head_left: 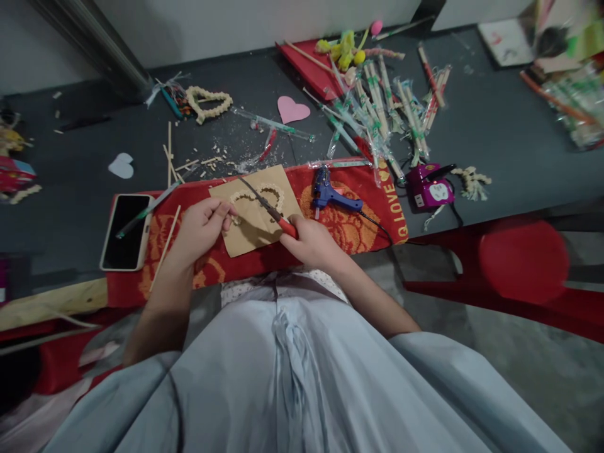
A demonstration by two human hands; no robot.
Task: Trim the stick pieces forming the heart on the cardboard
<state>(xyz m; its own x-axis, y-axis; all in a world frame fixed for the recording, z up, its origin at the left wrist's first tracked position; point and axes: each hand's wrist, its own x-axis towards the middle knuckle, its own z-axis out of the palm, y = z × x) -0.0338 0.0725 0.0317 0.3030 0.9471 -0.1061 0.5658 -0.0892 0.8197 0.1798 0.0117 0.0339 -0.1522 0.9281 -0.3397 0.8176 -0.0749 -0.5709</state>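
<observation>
A square of brown cardboard (255,231) lies on a red patterned towel (212,267). On it sits a partial heart outline of small pale wooden pieces (278,192). My right hand (311,242) is closed around the red handle of what look like scissors (276,215), whose long dark blades cross over the heart towards the upper left. At the cardboard's left edge, my left hand (202,226) is pinched by the heart's left end. Something small and pale shows at its fingertips, too small to name. Right of the cardboard rests a blue glue gun (333,196).
A phone (125,233) lies left with a wrapped stick across it. Thin sticks (170,154) and crumbs are scattered behind. Further back are a finished-looking heart frame (210,106), a pink paper heart (292,110) and several wrapped chopsticks (372,94). A purple box (430,187) stands right, above a red stool (523,261).
</observation>
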